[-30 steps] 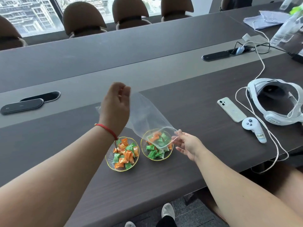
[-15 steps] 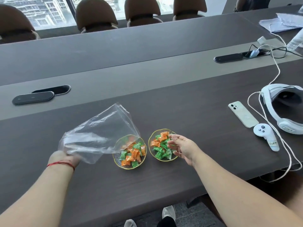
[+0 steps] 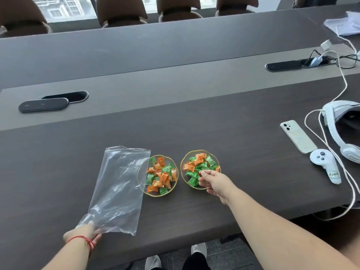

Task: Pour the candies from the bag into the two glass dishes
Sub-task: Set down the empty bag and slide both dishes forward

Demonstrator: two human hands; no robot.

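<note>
Left hand (image 3: 83,234) low near bench (image 3: 233,145) edge, fingers pinching near corner of empty bag (image 3: 118,190). Bag flat, long axis running away, mouth far, overlapping left dish (image 3: 173,189). Right hand (image 3: 213,181) curled, fingertips gripping right dish (image 3: 184,162) rim.

Two glass dishes: left dish (image 3: 142,189), right dish (image 3: 184,177). One clear plastic bag (image 3: 118,190), empty, on the counter (image 3: 243,172). Wrapped candies in two colours, orange and green, heaped in both dishes; exact number not countable where overlapping. Two hands: left hand (image 3: 83,234), right hand (image 3: 214,182). One red string bracelet (image 3: 85,240). One phone (image 3: 299,136). One white headset (image 3: 340,125). One white controller (image 3: 324,165). Two dark cable hatches: near hatch (image 3: 44,104), far hatch (image 3: 284,65). Four chair backs (image 3: 120,10) along the far edge. Two shoes (image 3: 198,249) below.
</note>
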